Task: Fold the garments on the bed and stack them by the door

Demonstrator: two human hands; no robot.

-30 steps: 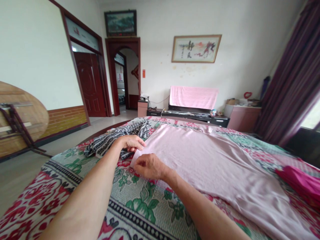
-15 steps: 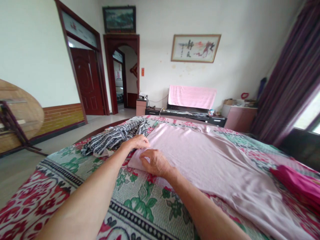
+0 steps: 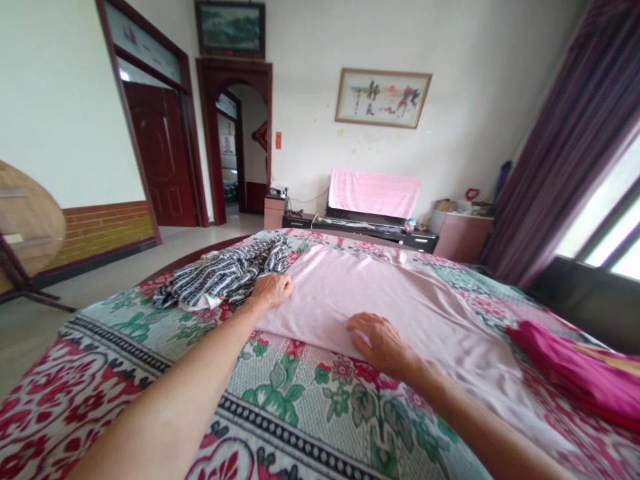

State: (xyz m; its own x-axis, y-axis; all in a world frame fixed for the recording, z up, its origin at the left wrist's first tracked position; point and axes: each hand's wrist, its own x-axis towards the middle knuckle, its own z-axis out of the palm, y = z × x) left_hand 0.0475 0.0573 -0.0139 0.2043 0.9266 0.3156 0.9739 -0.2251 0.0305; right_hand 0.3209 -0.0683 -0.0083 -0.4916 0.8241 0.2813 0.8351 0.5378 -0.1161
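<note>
A pale pink cloth (image 3: 325, 293) is spread across the patterned cover, lightly wrinkled toward its right side. My left hand (image 3: 273, 291) is closed at the cloth's left edge, its fingers curled on the fabric. My right hand (image 3: 380, 341) rests on the near part of the same cloth, fingers bent a little and the thumb apart from them. Just beyond my left hand lies a crumpled black-and-white striped garment (image 3: 225, 273). To the right sits a folded bright pink garment (image 3: 565, 370).
A floral cover (image 3: 280, 400) in red, green and white lies beneath everything. Beyond it stands a low black cabinet (image 3: 350, 230), with a pink towel (image 3: 375, 192) draped over something on it. A round wooden tabletop (image 3: 30, 220) leans at the left.
My right hand has slid right along the near edge of the cloth, away from my left hand. My left hand stays at the left edge. The view has shifted slightly right.
</note>
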